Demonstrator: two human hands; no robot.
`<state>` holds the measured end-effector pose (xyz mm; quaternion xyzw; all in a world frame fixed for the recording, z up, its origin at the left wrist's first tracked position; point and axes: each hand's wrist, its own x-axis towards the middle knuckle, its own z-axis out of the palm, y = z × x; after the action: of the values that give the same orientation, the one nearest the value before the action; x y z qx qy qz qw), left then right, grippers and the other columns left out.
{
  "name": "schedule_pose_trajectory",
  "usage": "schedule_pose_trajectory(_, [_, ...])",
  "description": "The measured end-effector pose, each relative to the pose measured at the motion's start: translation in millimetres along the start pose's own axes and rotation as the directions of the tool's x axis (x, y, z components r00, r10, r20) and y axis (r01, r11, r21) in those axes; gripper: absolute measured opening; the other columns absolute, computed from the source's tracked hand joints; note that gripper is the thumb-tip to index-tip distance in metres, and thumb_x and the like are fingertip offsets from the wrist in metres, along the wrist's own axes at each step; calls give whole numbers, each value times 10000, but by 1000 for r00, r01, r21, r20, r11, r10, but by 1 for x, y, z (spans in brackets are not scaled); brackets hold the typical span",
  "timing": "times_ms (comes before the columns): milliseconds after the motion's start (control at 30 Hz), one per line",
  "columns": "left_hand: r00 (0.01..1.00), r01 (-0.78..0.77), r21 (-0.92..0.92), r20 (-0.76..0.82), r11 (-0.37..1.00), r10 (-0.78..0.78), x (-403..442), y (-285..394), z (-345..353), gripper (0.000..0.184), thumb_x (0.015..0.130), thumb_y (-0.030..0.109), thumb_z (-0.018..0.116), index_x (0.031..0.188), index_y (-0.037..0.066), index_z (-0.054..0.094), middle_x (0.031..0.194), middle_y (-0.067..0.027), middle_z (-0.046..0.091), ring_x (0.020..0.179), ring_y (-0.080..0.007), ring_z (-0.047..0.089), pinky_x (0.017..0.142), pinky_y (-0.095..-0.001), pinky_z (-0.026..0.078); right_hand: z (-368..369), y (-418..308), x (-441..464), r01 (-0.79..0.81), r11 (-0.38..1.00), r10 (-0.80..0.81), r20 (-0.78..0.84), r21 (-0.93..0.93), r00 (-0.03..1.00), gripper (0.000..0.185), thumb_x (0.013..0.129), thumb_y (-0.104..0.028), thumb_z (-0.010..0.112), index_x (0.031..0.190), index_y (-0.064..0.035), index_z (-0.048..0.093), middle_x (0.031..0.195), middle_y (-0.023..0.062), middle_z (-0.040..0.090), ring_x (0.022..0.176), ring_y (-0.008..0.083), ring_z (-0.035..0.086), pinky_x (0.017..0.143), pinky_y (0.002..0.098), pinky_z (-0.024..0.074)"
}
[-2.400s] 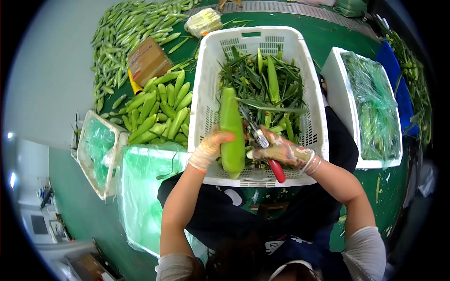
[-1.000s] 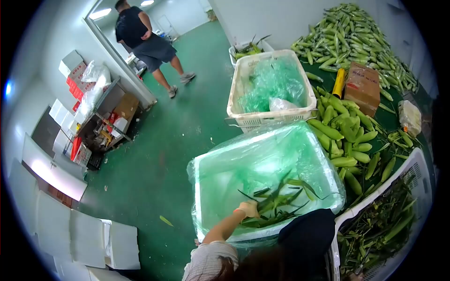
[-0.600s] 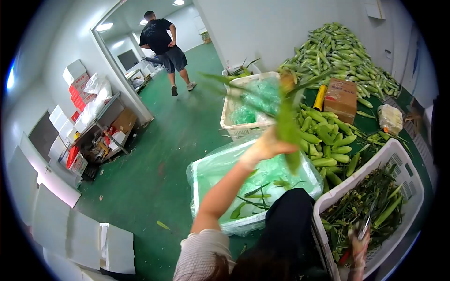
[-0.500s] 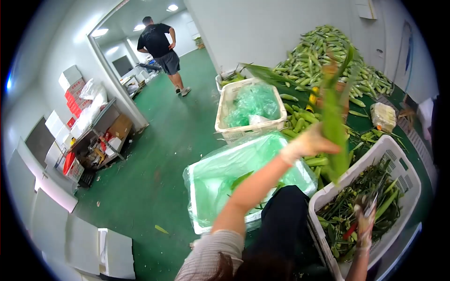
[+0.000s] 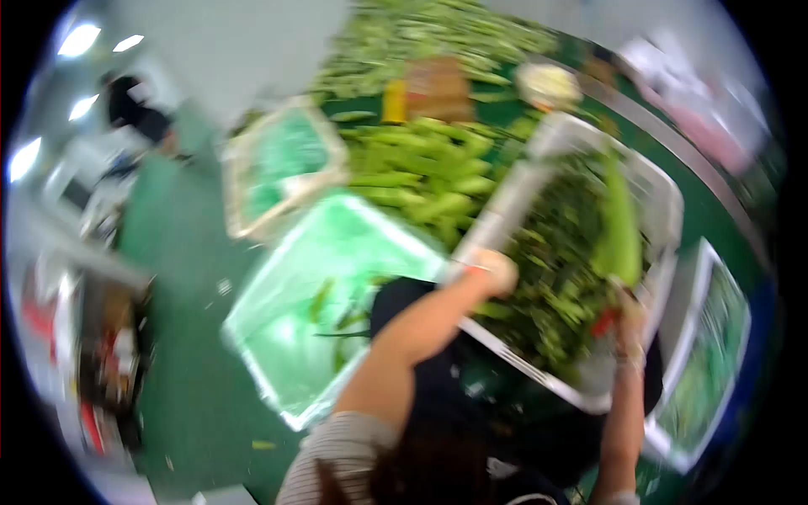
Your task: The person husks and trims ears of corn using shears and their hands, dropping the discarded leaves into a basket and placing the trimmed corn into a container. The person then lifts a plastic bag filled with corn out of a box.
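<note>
My left hand (image 5: 494,273) is blurred at the near left rim of a white crate (image 5: 665,189); its fingers cannot be made out. The crate holds dark green leafy trimmings (image 5: 547,269). Over its right part my right hand (image 5: 628,316) is closed on a red-handled tool (image 5: 603,322), which looks like scissors; its blades are lost in blur. A long green ear of corn in its husk (image 5: 620,223) rises just above that hand, its lower end touching the fingers. Left of the crate, a green-lined white bin (image 5: 278,337) holds a few green pieces.
Light green corn ears (image 5: 421,172) lie heaped beyond the bin, with a larger pile (image 5: 429,38) by the wall. A cream crate (image 5: 231,189) with green plastic stands left of them. Another lined box (image 5: 703,362) is at right. Far left, a person (image 5: 139,109) stands in the doorway.
My view has swung right and down. My left hand has come down from holding up a long green leafy piece to the crate's rim. A green ear now shows above my right hand.
</note>
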<state>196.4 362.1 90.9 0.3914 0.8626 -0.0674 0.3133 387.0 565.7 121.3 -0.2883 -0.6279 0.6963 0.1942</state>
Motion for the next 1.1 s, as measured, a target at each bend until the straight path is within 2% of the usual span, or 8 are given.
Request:
schedule_pose_trajectory(100, [903,-190,-564,-421,804,-82,6,-4,-4,544,706,384,702,1122,41,625,1071,-170,651,958,-255,645,819,-363,509,-12,-2,10,133,964,-118,77,-229,990,572,701,-172,791,1168,-37,489,914,56,625,745,171,614,677,284,513])
schedule_pose_trajectory(167, [841,-532,-829,-541,172,-7,-16,16,-47,489,790,367,676,1109,6,590,1056,-124,639,943,-228,624,868,-357,478,-4,-10,7,252,788,-218,128,-561,968,670,656,-241,823,1182,-36,462,933,98,629,773,217,628,709,296,528])
schedule_pose_trajectory(233, [842,-416,-762,-529,-496,107,-34,33,-62,430,856,348,643,1098,2,560,1028,-82,618,911,-211,598,873,-370,459,7,-20,5,326,837,-192,321,-440,927,767,636,-317,829,1210,-19,419,959,136,627,807,255,635,732,335,537])
schedule_pose_trajectory(367, [883,-455,-529,-373,-716,-286,-15,29,-70,335,899,333,584,979,11,539,894,-127,600,841,-225,570,837,-368,451,36,-23,1,444,651,-314,315,-616,896,681,688,-361,777,1134,9,421,970,205,615,817,327,625,753,375,525])
schedule_pose_trajectory(633, [855,-519,-244,-167,-819,-491,4,-51,-85,420,917,432,484,1003,22,499,946,-141,565,853,-278,544,883,-430,446,62,-1,-46,48,658,205,240,-751,949,884,691,-439,750,1227,79,276,901,225,582,835,345,621,755,377,531])
schedule_pose_trajectory(800, [906,-405,-434,-73,-804,-417,2,-33,-53,438,904,411,505,1161,57,504,1156,-125,559,1025,-290,529,949,-461,416,102,16,-20,452,627,-412,221,-635,884,828,657,-402,742,1250,33,361,1169,204,418,1111,371,412,962,463,340])
schedule_pose_trajectory(933, [902,-369,-529,-4,-764,-433,17,-40,-39,431,900,387,516,1195,75,492,1187,-124,551,1045,-299,525,949,-479,419,96,9,-12,454,601,-475,163,-657,865,484,716,-298,687,1027,10,483,854,191,587,752,346,572,693,408,479])
schedule_pose_trajectory(1100, [932,-357,-505,-141,-786,-333,35,-78,-48,374,911,374,541,1154,93,498,1072,-141,554,920,-282,561,856,-477,468,47,26,-31,-179,940,247,217,-289,944,284,747,-224,740,821,-34,541,705,49,592,646,156,589,619,298,503])
